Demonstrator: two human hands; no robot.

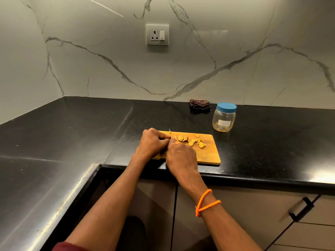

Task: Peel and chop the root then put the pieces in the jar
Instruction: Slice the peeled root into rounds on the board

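left hand (pixel 152 142) grips root | right hand (pixel 181 156) grips knife (pixel 170 133) (board's (pixel 210 153) left edge)

Slices (pixel 190 141) on board (pixel 208 154); jar (pixel 224 117) behind, right.

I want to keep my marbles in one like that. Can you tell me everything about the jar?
The jar is see-through, probably plastic, round and squat, with a blue lid still on it. A white label is on its side. It looks almost empty, with only something yellowish at the bottom. It stands upright on the black counter, behind the cutting board's right end. No hand touches it.
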